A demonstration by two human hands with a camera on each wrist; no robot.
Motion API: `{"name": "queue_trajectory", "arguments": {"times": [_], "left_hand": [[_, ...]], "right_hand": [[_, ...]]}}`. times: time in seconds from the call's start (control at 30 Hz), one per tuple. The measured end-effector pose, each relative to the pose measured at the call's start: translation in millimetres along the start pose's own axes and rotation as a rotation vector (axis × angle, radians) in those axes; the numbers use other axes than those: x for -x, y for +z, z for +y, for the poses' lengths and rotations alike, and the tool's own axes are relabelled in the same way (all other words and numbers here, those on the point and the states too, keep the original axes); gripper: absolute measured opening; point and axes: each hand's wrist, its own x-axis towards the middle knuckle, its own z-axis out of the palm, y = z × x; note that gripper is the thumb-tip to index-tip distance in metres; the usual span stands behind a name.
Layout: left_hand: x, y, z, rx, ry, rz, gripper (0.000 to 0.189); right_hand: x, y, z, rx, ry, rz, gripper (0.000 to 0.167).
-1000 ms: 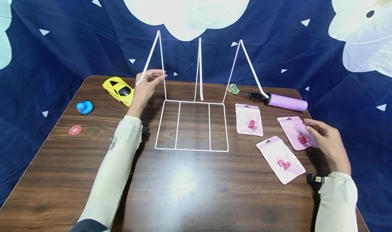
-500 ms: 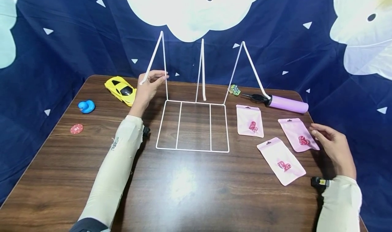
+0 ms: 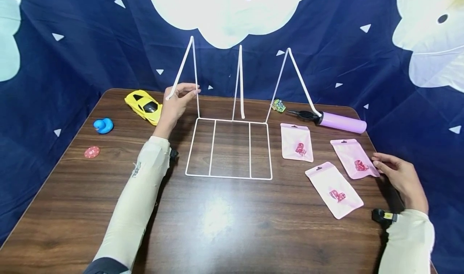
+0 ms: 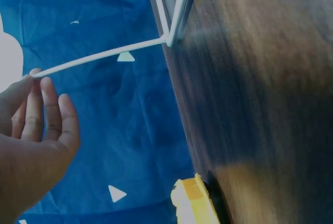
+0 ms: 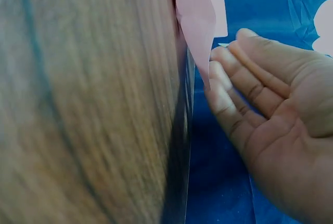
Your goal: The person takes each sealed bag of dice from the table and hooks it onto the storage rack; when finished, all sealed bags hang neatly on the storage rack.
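Note:
My left hand (image 3: pixel 177 105) pinches a thin upright of a white wire rack (image 3: pixel 229 178) between thumb and fingers, plain in the left wrist view, where the hand (image 4: pixel 41 146) meets the rod (image 4: pixel 104 54). The rack has a flat base on the table and three tall bent prongs. At the table's right side, my right hand (image 3: pixel 404 179) is beside a pink pouch (image 3: pixel 348 151) with red dice (image 3: pixel 361 165) showing in it. In the right wrist view the relaxed fingers of this hand (image 5: pixel 281 114) lie right at the pouch's edge (image 5: pixel 200 21).
Two more pink pouches, one nearer the rack (image 3: pixel 294 133) and one in front (image 3: pixel 328 179), lie on the table. A purple hand pump (image 3: pixel 342 122) and small green toy (image 3: pixel 278 105) are behind. At left are a yellow toy car (image 3: pixel 145 105), blue duck (image 3: pixel 104 126) and red chip (image 3: pixel 92 152).
My right hand has drawn back to the right and slightly toward me, off the pink pouch to its outer edge. The left hand keeps its hold on the rack. The view shifts slightly.

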Motion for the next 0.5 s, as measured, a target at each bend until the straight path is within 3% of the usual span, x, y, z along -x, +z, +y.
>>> {"name": "queue_trajectory", "arguments": {"times": [0.2,0.5], "left_hand": [[0.9,1.4,4.2,0.003,-0.003,-0.004,0.025],[13.3,0.9,35.1,0.014,0.000,-0.009,0.022]], "right_hand": [[-0.5,-1,3,-0.033,0.029,-0.009,0.031],[-0.2,-3,5,0.031,0.138,-0.019,0.026]]}}
